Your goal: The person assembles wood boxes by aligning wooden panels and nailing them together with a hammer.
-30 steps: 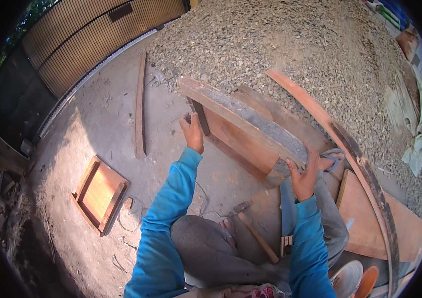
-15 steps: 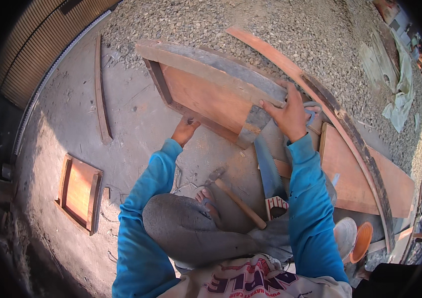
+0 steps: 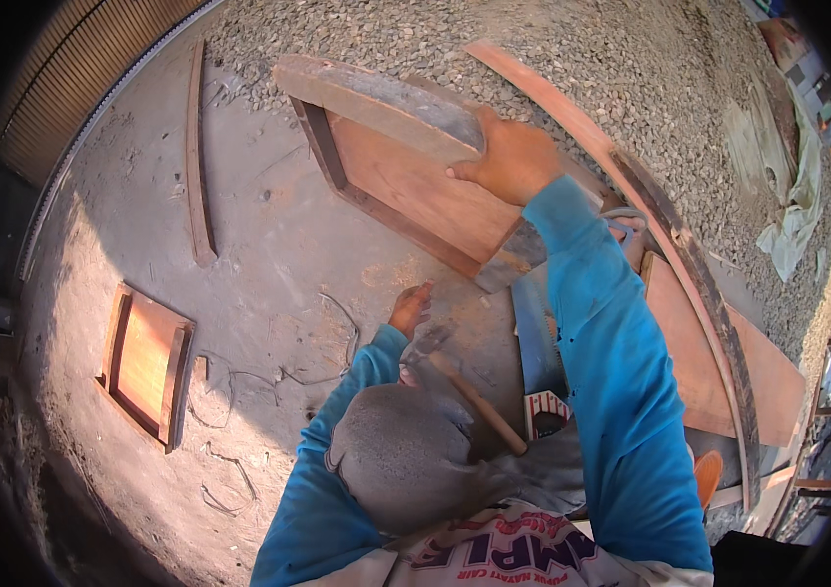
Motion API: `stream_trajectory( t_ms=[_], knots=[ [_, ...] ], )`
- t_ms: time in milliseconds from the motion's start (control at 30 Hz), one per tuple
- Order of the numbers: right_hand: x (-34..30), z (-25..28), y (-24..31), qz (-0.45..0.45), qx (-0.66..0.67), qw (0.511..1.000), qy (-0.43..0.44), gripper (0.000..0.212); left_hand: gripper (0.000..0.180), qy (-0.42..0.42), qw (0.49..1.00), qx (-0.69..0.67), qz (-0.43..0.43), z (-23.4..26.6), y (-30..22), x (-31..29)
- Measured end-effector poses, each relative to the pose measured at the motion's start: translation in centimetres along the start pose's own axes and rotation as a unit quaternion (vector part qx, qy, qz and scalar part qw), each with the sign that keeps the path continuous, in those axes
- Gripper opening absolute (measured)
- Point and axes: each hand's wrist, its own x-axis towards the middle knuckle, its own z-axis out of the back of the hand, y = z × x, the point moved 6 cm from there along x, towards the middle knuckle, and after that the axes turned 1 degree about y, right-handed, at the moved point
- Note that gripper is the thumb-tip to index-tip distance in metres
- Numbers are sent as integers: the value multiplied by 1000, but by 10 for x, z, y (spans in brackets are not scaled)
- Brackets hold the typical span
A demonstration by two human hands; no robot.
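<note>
A wooden frame with a plywood panel (image 3: 411, 181) stands tilted on its edge in front of me. My right hand (image 3: 511, 157) grips its thick upper board, thumb on the inner side and the other fingers over the top. My left hand (image 3: 412, 310) is off the frame, low over the ground, its fingers stretched out and holding nothing. Just below it lies a hammer (image 3: 479, 403) with a wooden handle, the handle's end by my leg. To the right of the hammer, a handsaw (image 3: 536, 338) is partly hidden by my right sleeve.
A smaller plywood frame (image 3: 141, 370) lies at the left. One narrow wooden strip (image 3: 196, 157) rests beyond it; a long curved strip (image 3: 621, 186) crosses the right side above a plywood sheet (image 3: 690, 342). Gravel (image 3: 631, 68) covers the far ground. Thin wires lie near my left arm.
My left hand has let go of the frame's lower edge and dropped toward the hammer. My right hand has slid left along the upper board. The frame stays tilted.
</note>
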Motion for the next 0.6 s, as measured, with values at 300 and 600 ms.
stream_trajectory(
  t_ms=[300,600],
  knots=[
    [-55,9,-16,85,96,989,-78,76,98,-10,993,-112,-38,-7,6,12],
    [-134,29,-64,56,159,982,-85,79,88,19,963,-252,-92,-12,-15,38]
  ],
)
